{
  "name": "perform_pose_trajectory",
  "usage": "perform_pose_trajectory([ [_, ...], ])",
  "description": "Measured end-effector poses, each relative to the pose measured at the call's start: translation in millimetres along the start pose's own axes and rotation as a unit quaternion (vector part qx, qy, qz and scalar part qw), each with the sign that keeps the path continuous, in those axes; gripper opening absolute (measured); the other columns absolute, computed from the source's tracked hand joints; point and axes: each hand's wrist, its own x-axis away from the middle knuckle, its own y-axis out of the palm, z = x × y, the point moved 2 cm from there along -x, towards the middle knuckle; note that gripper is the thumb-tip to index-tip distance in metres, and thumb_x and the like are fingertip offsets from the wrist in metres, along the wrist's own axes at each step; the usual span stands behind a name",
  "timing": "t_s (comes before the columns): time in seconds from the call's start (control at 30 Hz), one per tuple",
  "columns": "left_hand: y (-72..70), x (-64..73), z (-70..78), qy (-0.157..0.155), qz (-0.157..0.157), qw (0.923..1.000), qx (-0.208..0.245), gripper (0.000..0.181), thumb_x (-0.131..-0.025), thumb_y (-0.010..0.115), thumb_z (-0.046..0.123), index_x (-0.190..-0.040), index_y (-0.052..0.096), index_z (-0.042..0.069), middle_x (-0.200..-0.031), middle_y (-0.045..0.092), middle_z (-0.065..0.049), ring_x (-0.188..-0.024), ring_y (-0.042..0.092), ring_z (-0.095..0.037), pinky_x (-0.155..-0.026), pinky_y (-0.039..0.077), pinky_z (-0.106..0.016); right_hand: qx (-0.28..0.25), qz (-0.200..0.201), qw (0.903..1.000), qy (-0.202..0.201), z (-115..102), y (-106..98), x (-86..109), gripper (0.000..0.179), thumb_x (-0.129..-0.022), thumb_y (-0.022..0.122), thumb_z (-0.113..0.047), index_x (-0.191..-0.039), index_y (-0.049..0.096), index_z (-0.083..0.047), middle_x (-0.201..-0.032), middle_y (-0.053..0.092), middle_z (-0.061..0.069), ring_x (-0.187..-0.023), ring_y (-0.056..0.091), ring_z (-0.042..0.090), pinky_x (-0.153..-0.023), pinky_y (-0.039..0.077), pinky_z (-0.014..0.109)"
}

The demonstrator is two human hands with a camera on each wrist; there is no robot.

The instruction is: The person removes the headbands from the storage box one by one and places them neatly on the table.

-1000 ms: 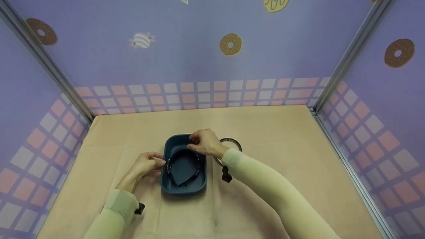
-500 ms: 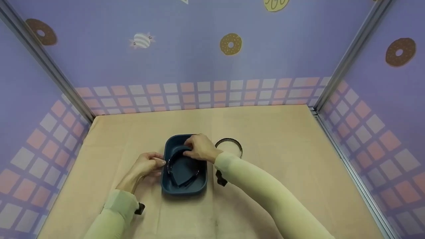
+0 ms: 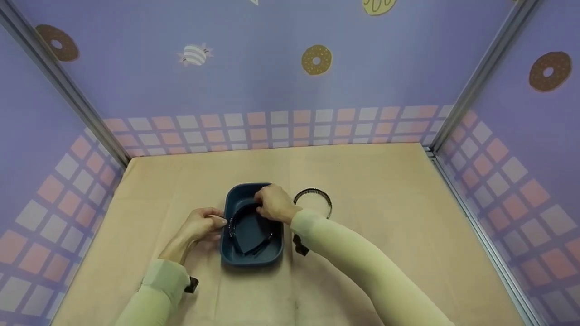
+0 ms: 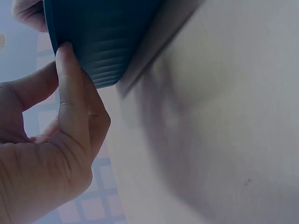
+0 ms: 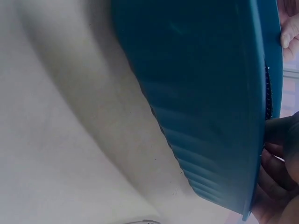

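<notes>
A dark blue plastic basin [image 3: 252,261] with rounded corners stands on the cloth. Inside it lies a dark headband [image 3: 232,228] with shiny dots, its curved top toward the far end. My left hand [image 3: 200,225] pinches the basin's left rim, and in the left wrist view the thumb and a finger [image 4: 70,79] meet at that rim. Over the right side reaches my right hand [image 3: 275,204], its fingertips inside at the headband's top, which they appear to pinch. The right wrist view shows the basin's ribbed outer wall [image 5: 187,79], which hides the fingertips and most of the headband.
A second hoop, a thin dark toothed headband [image 3: 313,190], lies on the beige cloth [image 3: 385,181] right of the basin, partly covered by my right sleeve [image 3: 353,246]. Patterned purple walls [image 3: 253,86] enclose the table at the back and sides.
My right hand has come down and slightly nearer, from above the basin's far right to the headband's top. More of the second headband shows. The left hand stays at the rim.
</notes>
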Motion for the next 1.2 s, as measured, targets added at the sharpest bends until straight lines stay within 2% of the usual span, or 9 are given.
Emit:
perform_pose_trajectory([
  [0.13,0.3,0.3,0.7,-0.003,-0.003,1.0,0.001,0.036,-0.1,0.071,0.005,-0.133,0.068,-0.007,-0.097,0.075,0.003,-0.086,0.072,-0.008,-0.072,0.067,-0.029,0.001,0.004,1.0,0.002,0.5,-0.2,0.5,0.02,-0.102,0.081,-0.017,-0.119,0.086,-0.009,-0.118,0.087,0.006,-0.115,0.081,0.027,-0.104,0.065,0.042],
  [0.37,0.9,0.3,0.5,-0.006,-0.007,0.9999,-0.009,0.04,-0.103,0.072,0.008,-0.139,0.064,-0.007,-0.108,0.076,-0.003,-0.089,0.076,-0.011,-0.078,0.068,-0.033,-0.026,0.007,0.9994,0.02,0.8,0.5,2.3,0.022,-0.105,0.077,-0.017,-0.125,0.086,-0.013,-0.126,0.085,0.005,-0.121,0.079,0.026,-0.106,0.065,0.042],
  [0.63,0.2,0.9,0.1,-0.012,-0.003,0.9999,0.001,0.038,-0.101,0.072,0.006,-0.136,0.065,-0.005,-0.103,0.075,-0.001,-0.09,0.073,-0.011,-0.075,0.067,-0.03,-0.063,0.018,0.9976,0.022,0.2,-0.4,3.1,0.019,-0.103,0.079,-0.015,-0.12,0.088,-0.013,-0.122,0.087,0.004,-0.119,0.08,0.028,-0.106,0.066,0.044],
  [0.9,0.5,0.8,-0.4,-0.015,-0.003,0.9999,0.007,0.038,-0.101,0.072,0.006,-0.136,0.065,-0.006,-0.102,0.074,0.0,-0.091,0.073,-0.011,-0.076,0.067,-0.03,-0.1,0.007,0.9944,0.034,0.7,-2.0,4.3,0.019,-0.101,0.081,-0.014,-0.119,0.089,-0.013,-0.119,0.087,0.005,-0.117,0.081,0.026,-0.101,0.067,0.039],
  [1.2,0.7,0.0,0.3,-0.005,-0.002,1.0,-0.001,0.034,-0.101,0.072,0.005,-0.133,0.067,-0.006,-0.1,0.075,-0.001,-0.088,0.075,-0.012,-0.08,0.069,-0.034,-0.166,0.013,0.9857,0.029,0.7,-9.6,6.2,0.018,-0.099,0.082,-0.009,-0.116,0.089,-0.008,-0.119,0.087,0.009,-0.118,0.081,0.029,-0.103,0.067,0.043],
])
